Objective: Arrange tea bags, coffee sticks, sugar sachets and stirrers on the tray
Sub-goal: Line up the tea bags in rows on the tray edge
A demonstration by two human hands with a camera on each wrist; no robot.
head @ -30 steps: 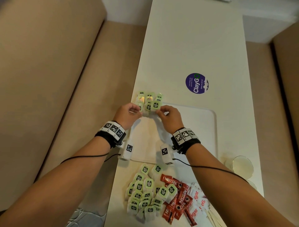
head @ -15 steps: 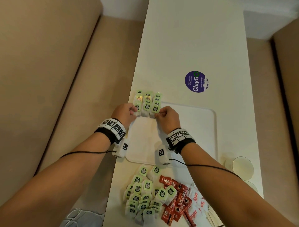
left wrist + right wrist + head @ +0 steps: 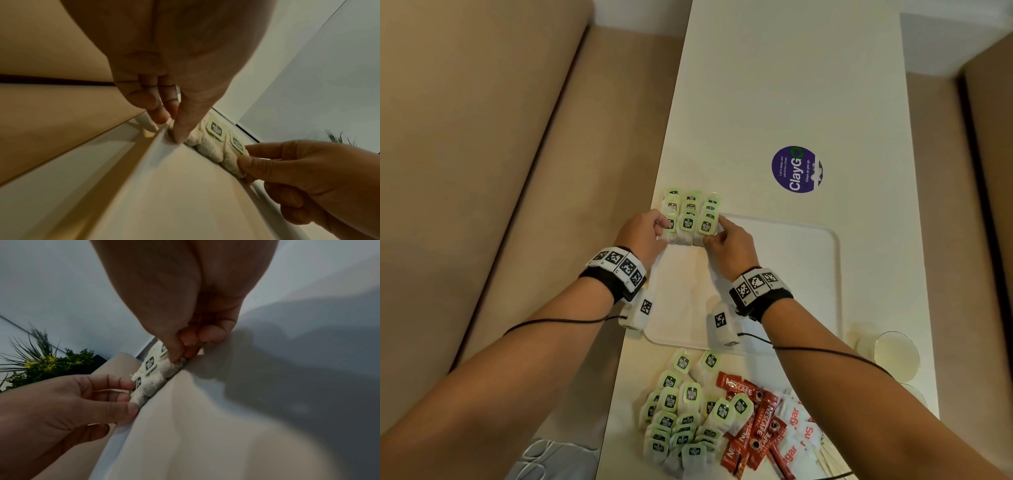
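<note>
Tea bags with green tags (image 3: 690, 216) lie in three short columns at the far left corner of the white tray (image 3: 791, 274). My left hand (image 3: 666, 229) pinches the leftmost bag of the near row, with its thumb (image 3: 179, 133) pressed on the bag by the tray rim. At the row's right end my right hand (image 3: 714, 236) pinches the last bag (image 3: 174, 365) between thumb and fingers. Near me on the table lie a loose pile of tea bags (image 3: 685, 411), red coffee sticks (image 3: 753, 421), white sugar sachets (image 3: 798, 425) and wooden stirrers (image 3: 828, 455).
Cups (image 3: 893, 353) stand right of the tray near the table's right edge. A purple round sticker (image 3: 796, 169) is on the table beyond the tray. Beige benches flank the narrow white table (image 3: 774, 85). The tray's left rim runs along the table's left edge.
Both hands stay at the ends of the near tea bag row. The right hand has edged slightly left against the row.
</note>
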